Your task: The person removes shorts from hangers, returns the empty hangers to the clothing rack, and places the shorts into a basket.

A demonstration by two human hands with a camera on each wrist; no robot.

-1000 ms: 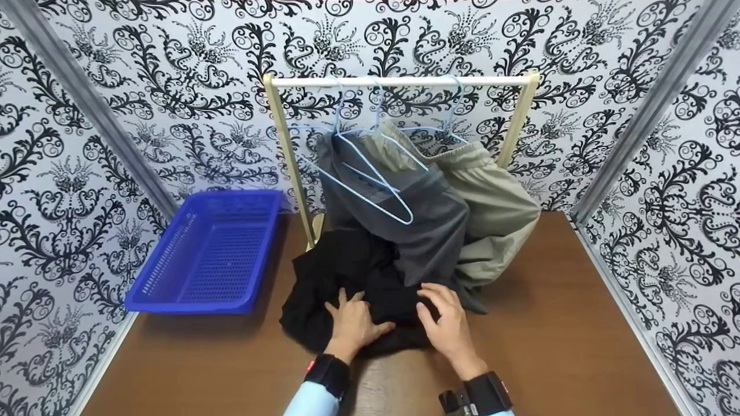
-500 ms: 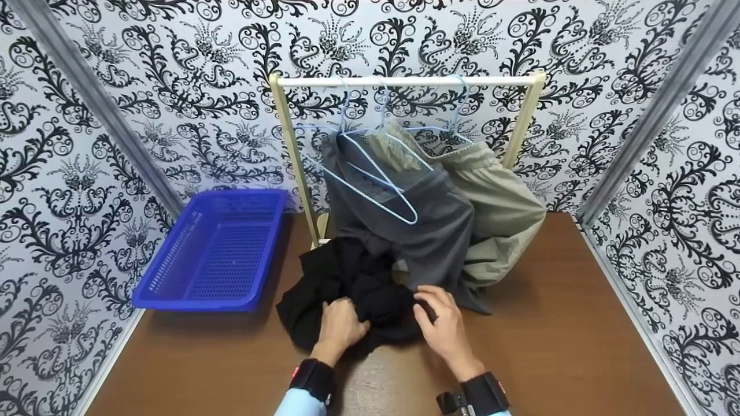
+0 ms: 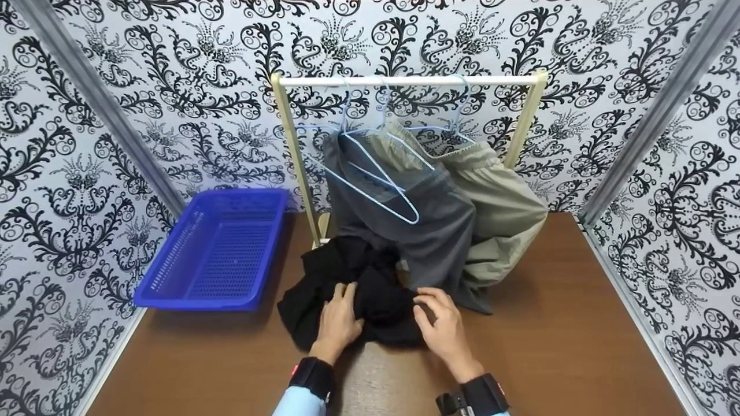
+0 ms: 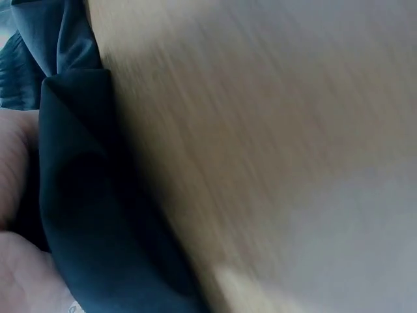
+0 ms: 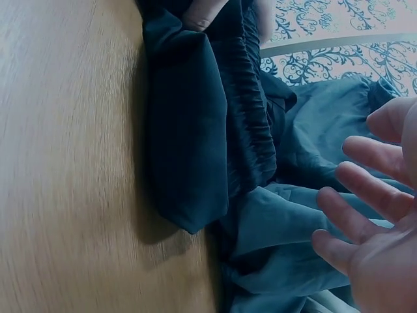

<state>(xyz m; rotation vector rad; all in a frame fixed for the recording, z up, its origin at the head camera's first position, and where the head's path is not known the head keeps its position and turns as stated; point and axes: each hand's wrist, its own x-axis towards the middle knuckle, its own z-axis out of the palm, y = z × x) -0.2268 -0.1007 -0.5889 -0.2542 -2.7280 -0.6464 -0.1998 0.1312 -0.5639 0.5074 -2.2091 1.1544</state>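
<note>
A crumpled black garment (image 3: 376, 300) lies on the table in the head view. Its gathered elastic waistband (image 5: 251, 111) shows in the right wrist view. My left hand (image 3: 340, 318) rests on the garment's left part, fingers stretched forward over the cloth. The left wrist view catches only part of this hand (image 4: 23, 274) beside a dark fold (image 4: 91, 189). My right hand (image 3: 442, 326) is at the garment's right edge, fingers loosely bent and holding nothing. Spread fingers (image 5: 374, 186) of that hand stand apart from the cloth in the right wrist view.
Behind the garment stands a small rack with a white rail (image 3: 404, 81). Dark grey pants (image 3: 399, 208) and beige pants (image 3: 503, 202) hang there on light blue hangers (image 3: 378, 173). A blue plastic basket (image 3: 254, 300) sits at left on the brown table (image 3: 578, 323).
My left hand has shifted left, curled into the black cloth, then stretched its fingers forward again. The garment is bunched differently, its middle heaped up. My right hand stays nearly in place.
</note>
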